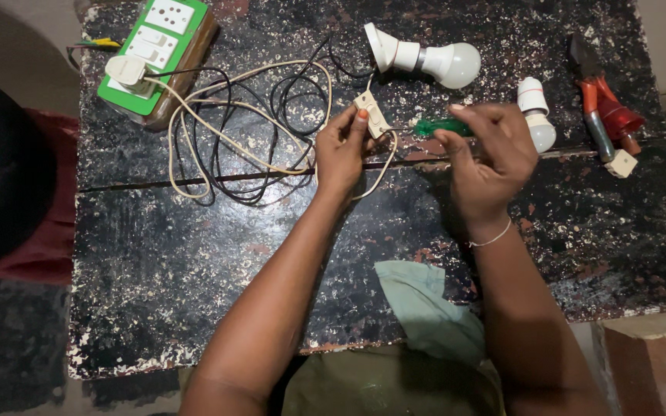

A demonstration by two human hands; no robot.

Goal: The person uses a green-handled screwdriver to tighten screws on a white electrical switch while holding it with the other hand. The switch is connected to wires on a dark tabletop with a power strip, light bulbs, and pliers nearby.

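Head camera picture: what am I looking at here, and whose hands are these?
One camera, worn on a person's head, looks down at their own bare hands over a worn black table. The left hand holds a small cream switch on a cream cord. The right hand holds a green-handled screwdriver, pointed at the switch. Also on the table: a green socket board, black wire, two white bulbs and red-handled pliers.
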